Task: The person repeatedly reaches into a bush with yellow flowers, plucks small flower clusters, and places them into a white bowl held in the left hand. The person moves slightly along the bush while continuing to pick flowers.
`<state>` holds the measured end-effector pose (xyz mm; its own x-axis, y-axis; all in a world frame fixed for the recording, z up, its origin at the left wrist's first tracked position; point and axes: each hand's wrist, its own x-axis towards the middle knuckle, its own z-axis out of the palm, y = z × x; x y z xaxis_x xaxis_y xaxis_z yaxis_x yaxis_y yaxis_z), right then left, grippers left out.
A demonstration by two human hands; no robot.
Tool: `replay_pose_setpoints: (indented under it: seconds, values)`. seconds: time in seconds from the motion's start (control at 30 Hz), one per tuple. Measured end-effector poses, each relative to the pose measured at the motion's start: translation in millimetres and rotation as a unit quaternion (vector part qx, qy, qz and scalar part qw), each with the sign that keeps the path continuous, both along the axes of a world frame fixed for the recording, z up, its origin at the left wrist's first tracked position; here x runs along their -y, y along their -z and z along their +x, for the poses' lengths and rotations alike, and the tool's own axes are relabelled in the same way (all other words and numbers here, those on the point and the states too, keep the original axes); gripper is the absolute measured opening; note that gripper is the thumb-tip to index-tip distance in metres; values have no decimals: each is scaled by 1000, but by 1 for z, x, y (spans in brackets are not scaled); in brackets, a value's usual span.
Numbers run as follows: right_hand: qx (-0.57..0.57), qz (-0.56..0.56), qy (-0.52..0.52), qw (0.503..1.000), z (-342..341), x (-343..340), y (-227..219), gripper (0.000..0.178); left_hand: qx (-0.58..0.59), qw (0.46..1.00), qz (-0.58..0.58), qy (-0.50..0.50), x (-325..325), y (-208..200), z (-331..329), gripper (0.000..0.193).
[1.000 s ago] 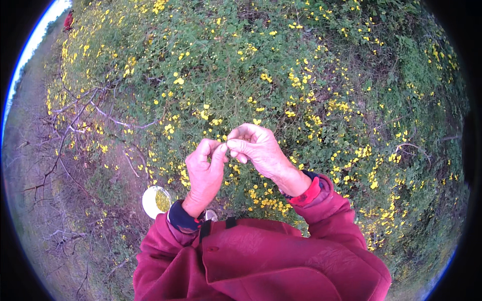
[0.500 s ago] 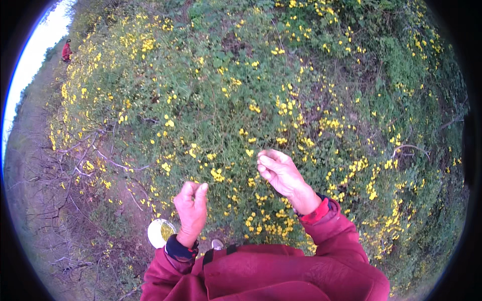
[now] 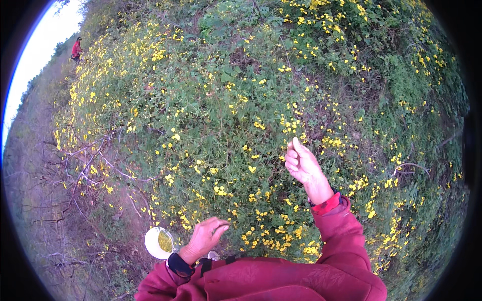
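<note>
My right hand (image 3: pixel 305 165) is raised over the flowering plants, fingers curled in and thumb pressed against them. Whatever it may hold is too small to see. Lower and to the left, my left hand (image 3: pixel 203 237) points rightward with its fingers and thumb drawn together; I cannot make out anything between them. Yellow flowers (image 3: pixel 219 190) on thin green stems grow just beyond it, and others (image 3: pixel 287 124) are near my right fingertips. Beside my left wrist is a white bucket (image 3: pixel 151 244) with yellow petals or flower heads (image 3: pixel 164 241) inside.
Bare, tangled branches (image 3: pixel 93 160) stick out at the left, and a curved dry twig (image 3: pixel 411 165) lies at the right. Dense green growth covers the slope. A person in red (image 3: pixel 76 49) stands far off at the upper left. My shoe (image 3: pixel 213 255) shows below my left hand.
My right hand has moved to the right and turned its thumb upward. My left hand has dropped lower and swung its fingers from upward to rightward. The view has shifted slightly.
</note>
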<state>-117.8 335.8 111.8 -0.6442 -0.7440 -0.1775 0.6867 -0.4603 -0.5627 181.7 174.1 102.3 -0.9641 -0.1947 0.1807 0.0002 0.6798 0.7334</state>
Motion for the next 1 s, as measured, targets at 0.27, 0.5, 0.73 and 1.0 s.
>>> replay_pose_setpoints:
  seconds: [0.27,0.5,0.73,1.0]
  values:
    - [-40,4,44,998,-81,50,-26,20,99,995,11,-29,3,42,57,12]
    - [-195,127,139,963,-154,131,-61,22,152,983,62,-80,36,68,93,13]
    - [-612,490,266,562,-218,231,-52,31,200,960,104,-166,81,101,136,15]
    - [-730,638,128,210,-257,283,-51,54,238,925,144,-259,112,104,155,17]
